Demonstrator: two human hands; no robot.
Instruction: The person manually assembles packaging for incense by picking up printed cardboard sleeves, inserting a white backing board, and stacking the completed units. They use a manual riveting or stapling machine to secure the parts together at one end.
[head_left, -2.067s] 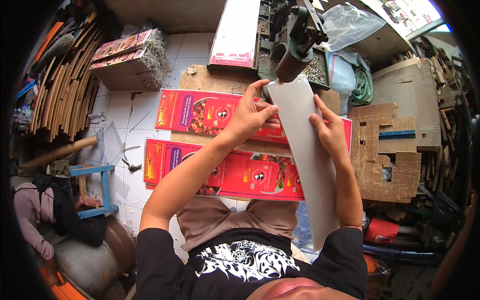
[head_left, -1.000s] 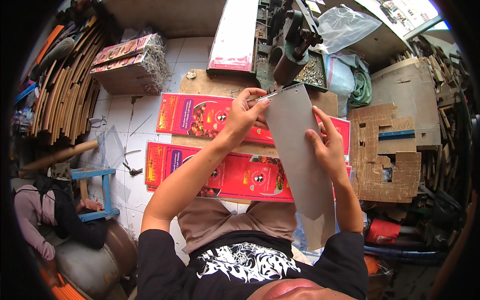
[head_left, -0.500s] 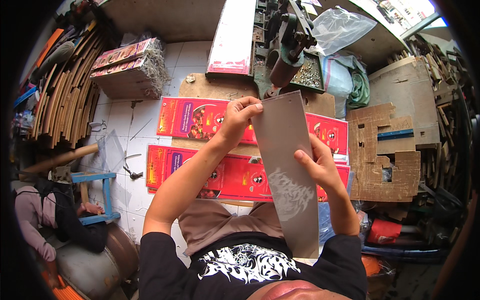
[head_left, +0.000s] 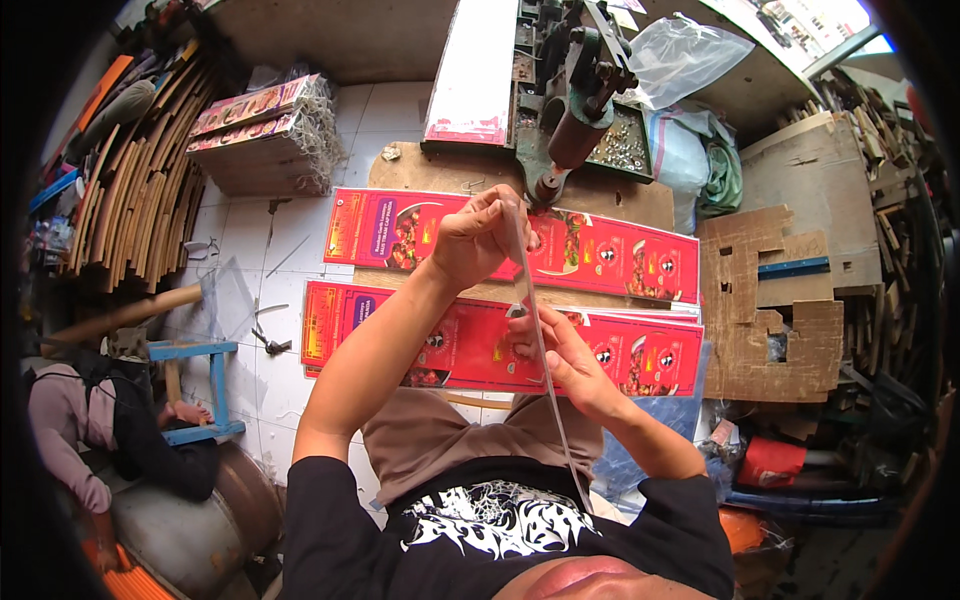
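Observation:
A long, thin grey sheet (head_left: 525, 280) is held upright between my hands, turned almost edge-on, so its faces hardly show. At its far end my left hand (head_left: 478, 238) pinches the sheet near a top corner. Lower down, my right hand (head_left: 568, 365) grips it, thumb on one side and fingers on the other. Beneath my hands lie two rows of long red printed sheets, a far row (head_left: 625, 258) and a near stack (head_left: 460, 345). Both rest on a wooden board (head_left: 400, 172). Just beyond my left hand stands the dark head of a riveting press (head_left: 582, 135).
A tray of small metal pieces (head_left: 622, 145) sits beside the press, with a long white-faced stack (head_left: 470, 70) left of it. Bundled prints (head_left: 258, 150) stand at the far left. Cut brown boards (head_left: 770, 310) lie right. Another person (head_left: 75, 430) sits at the lower left.
The grey sheet has turned from showing its broad face to nearly edge-on. My right hand has moved left and lower with it, while my left hand stays near the top end.

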